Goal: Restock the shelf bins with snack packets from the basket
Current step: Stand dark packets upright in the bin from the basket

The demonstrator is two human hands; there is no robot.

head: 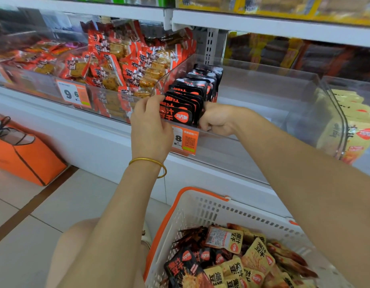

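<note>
The white shelf runs across the view behind both hands, its clear bins side by side. The middle bin, which both hands reach into, holds one upright row of black packets along its left wall; the stretch to the right of the right hand is bare. The bin to the left of the left hand is heaped with orange-red packets, and the bin well to the right of the right hand holds yellow packets.

Below the right forearm stands the white basket with an orange rim. It carries a loose mix of yellow snack packets, black ones and some dark reddish ones. Far to the left of the left hand, an orange bag sits on the tiled floor against the shelf base.

The left hand is at the front left of the black row, fingers curled onto the left edge of the foremost packets, thumb up by the clear divider. The right hand is inside the bin at the row's right edge, fingers curled in tight; I cannot tell if it grips a packet, as the row hides its fingertips.

An orange price tag is fixed on the bin front just beneath and between the hands; another tag sits to the left. A thin gold bangle circles the left wrist.
</note>
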